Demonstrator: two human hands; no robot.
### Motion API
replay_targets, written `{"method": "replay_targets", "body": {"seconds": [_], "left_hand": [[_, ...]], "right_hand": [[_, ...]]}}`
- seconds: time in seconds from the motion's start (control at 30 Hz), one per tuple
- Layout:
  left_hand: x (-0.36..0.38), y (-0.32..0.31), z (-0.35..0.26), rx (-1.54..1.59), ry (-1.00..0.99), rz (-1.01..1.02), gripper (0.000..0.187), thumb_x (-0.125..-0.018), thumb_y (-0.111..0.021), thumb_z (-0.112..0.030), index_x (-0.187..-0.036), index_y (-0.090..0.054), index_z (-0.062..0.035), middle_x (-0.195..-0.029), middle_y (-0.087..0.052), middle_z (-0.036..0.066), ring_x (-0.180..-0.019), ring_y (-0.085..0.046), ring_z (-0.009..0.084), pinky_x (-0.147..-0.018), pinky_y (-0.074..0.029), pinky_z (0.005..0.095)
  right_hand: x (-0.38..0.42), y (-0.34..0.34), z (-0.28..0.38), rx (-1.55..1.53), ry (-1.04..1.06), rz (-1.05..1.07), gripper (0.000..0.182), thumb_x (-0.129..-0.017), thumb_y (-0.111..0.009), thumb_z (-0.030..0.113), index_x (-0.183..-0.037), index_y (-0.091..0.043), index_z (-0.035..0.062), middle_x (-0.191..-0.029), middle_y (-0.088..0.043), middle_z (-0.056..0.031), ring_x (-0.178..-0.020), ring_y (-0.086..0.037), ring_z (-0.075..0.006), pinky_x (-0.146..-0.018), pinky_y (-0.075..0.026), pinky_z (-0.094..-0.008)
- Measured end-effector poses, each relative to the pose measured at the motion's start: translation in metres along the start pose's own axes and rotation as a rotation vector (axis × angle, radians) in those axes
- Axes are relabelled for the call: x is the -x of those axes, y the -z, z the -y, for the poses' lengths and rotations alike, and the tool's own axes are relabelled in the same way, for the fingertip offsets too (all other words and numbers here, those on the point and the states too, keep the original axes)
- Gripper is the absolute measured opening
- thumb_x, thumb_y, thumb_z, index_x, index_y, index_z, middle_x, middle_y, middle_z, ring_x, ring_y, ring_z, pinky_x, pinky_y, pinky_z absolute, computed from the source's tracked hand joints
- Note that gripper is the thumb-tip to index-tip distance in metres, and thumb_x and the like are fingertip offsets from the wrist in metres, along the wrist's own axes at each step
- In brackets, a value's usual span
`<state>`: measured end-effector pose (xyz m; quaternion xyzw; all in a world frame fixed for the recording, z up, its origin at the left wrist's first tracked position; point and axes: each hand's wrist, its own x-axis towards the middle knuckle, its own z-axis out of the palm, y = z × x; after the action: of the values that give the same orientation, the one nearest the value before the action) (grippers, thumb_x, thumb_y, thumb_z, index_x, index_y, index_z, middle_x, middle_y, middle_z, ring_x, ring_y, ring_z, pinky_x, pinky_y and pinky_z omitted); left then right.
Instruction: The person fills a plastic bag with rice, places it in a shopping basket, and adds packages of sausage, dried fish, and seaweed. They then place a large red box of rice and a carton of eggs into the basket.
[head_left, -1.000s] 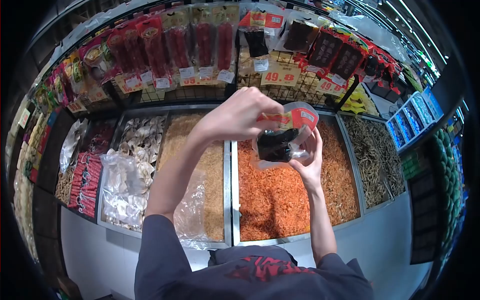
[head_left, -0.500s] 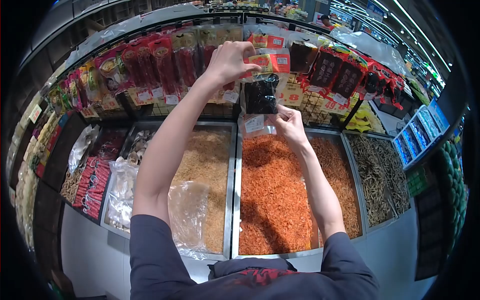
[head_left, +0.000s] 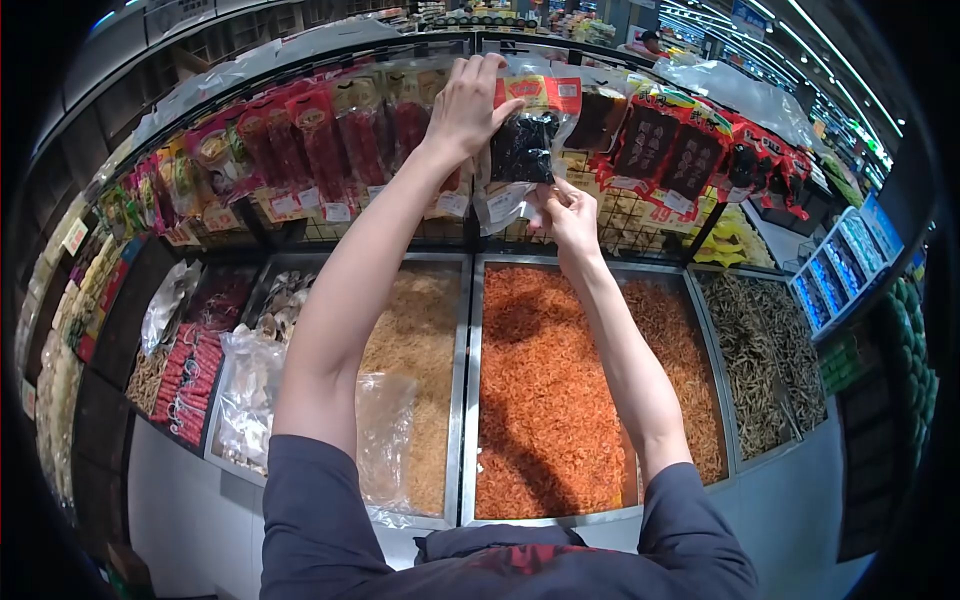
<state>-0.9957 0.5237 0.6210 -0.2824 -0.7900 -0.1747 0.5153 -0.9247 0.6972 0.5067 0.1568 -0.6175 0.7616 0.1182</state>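
At the hanging rack, a clear plastic packet of dark food [head_left: 525, 145] with a red and yellow header label is upright between my hands. My left hand [head_left: 465, 108] grips its upper left side, thumb across the front and fingers at the top edge. Lower down, my right hand [head_left: 572, 215] pinches the packet's bottom right corner, with fingers and thumb closed. A white sticker [head_left: 505, 205] shows at the lower end. Whether the packet is on a hook is hidden by my left hand and the label.
Red sausage packs [head_left: 322, 130] hang to the left, and red-and-black packs [head_left: 640, 145] to the right. Below stand metal-edged bins of orange dried shrimp [head_left: 545, 380], pale tiny dried shrimp [head_left: 410, 330] and small dried fish [head_left: 750, 330]. A plastic bag [head_left: 385, 430] lies on the pale shrimp.
The packet has risen slightly and sits closer against the rack. Both hands have moved up with it, and its lower end now looks bent.
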Motion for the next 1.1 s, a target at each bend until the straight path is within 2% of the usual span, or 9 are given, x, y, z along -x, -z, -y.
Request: {"method": "replay_targets", "body": {"seconds": [0.07,0.13,0.2,0.37,0.43,0.87,0.97,1.03,1.1], "left_hand": [[-0.005,-0.003,0.004,-0.01,-0.004,0.002,0.051,-0.081,-0.076,-0.033,-0.117,-0.053,-0.0051,-0.108,-0.061,0.013,-0.106,-0.057,0.0318,-0.092,-0.05,0.0422],[-0.008,-0.005,0.007,-0.016,-0.006,0.009,0.051,-0.081,-0.076,-0.033,-0.117,-0.054,-0.0047,-0.107,-0.061,0.013,-0.105,-0.057,0.0317,-0.092,-0.05,0.0422],[-0.009,-0.006,0.01,-0.064,0.046,0.09,0.051,-0.08,-0.077,-0.029,-0.118,-0.053,-0.0043,-0.113,-0.06,0.014,-0.111,-0.057,0.0313,-0.09,-0.053,0.0428],[-0.009,-0.007,0.011,-0.074,0.069,0.111,0.051,-0.08,-0.078,-0.028,-0.117,-0.053,-0.0022,-0.112,-0.06,0.014,-0.112,-0.057,0.0316,-0.09,-0.053,0.0432],[-0.007,-0.006,0.011,-0.089,0.07,0.12,0.05,-0.08,-0.078,-0.028,-0.115,-0.053,-0.0014,-0.111,-0.06,0.015,-0.112,-0.057,0.0322,-0.09,-0.053,0.0438],[-0.009,-0.006,0.016,-0.139,0.065,0.163,0.047,-0.081,-0.076,-0.032,-0.113,-0.058,-0.002,-0.108,-0.062,0.014,-0.107,-0.058,0.0318,-0.092,-0.05,0.0425],[-0.009,-0.005,0.013,-0.162,0.094,0.225,0.047,-0.082,-0.075,-0.031,-0.114,-0.058,-0.0014,-0.11,-0.061,0.014,-0.11,-0.057,0.0317,-0.092,-0.05,0.0438],[-0.009,-0.004,0.01,-0.199,0.145,0.337,0.048,-0.085,-0.072,-0.029,-0.121,-0.057,-0.0012,-0.118,-0.059,0.015,-0.118,-0.053,0.0313,-0.095,-0.05,0.0448],[-0.005,-0.003,0.01,-0.234,0.093,0.358,0.05,-0.086,-0.07,-0.026,-0.127,-0.055,-0.002,-0.124,-0.057,0.016,-0.123,-0.05,0.0314,-0.098,-0.049,0.0453]], "right_hand": [[-0.007,0.002,0.002,0.013,0.005,0.007,0.027,-0.096,-0.057,0.009,-0.12,-0.063,-0.0012,-0.094,-0.07,-0.0088,-0.056,-0.055,-0.0079,-0.059,-0.051,-0.0252],[-0.011,0.001,0.004,0.002,-0.037,0.026,0.032,-0.09,-0.046,-0.001,-0.117,-0.062,-0.0057,-0.095,-0.071,-0.0081,-0.056,-0.057,-0.007,-0.055,-0.046,-0.0217],[-0.017,0.001,0.001,0.0,-0.064,0.02,0.033,-0.09,-0.046,-0.001,-0.119,-0.061,-0.0056,-0.095,-0.07,-0.0084,-0.057,-0.057,-0.007,-0.055,-0.046,-0.0217],[-0.016,0.001,0.001,-0.032,-0.09,0.033,0.035,-0.089,-0.046,-0.001,-0.121,-0.06,-0.0056,-0.095,-0.07,-0.0088,-0.057,-0.058,-0.007,-0.055,-0.046,-0.0218],[-0.014,0.001,0.0,0.013,-0.099,0.038,0.026,-0.094,-0.049,0.002,-0.114,-0.063,-0.0035,-0.093,-0.068,-0.0074,-0.057,-0.056,-0.0086,-0.061,-0.053,-0.0268],[-0.017,0.001,0.003,-0.019,-0.123,0.062,0.025,-0.093,-0.05,0.003,-0.113,-0.063,-0.003,-0.087,-0.067,-0.0065,-0.058,-0.058,-0.0092,-0.06,-0.052,-0.0253],[-0.019,0.001,0.005,0.007,-0.131,0.055,0.024,-0.093,-0.05,0.003,-0.112,-0.063,-0.0027,-0.088,-0.068,-0.0061,-0.057,-0.059,-0.0093,-0.058,-0.05,-0.0236],[-0.028,0.006,-0.002,0.012,-0.16,0.063,0.036,-0.086,-0.049,0.0,-0.12,-0.062,-0.0052,-0.083,-0.069,-0.0067,-0.055,-0.058,-0.0066,-0.051,-0.044,-0.0216],[-0.042,0.016,-0.016,0.038,-0.185,0.083,0.039,-0.086,-0.049,0.0,-0.124,-0.058,-0.0063,-0.084,-0.068,-0.0074,-0.056,-0.058,-0.0078,-0.053,-0.047,-0.0229]]}}
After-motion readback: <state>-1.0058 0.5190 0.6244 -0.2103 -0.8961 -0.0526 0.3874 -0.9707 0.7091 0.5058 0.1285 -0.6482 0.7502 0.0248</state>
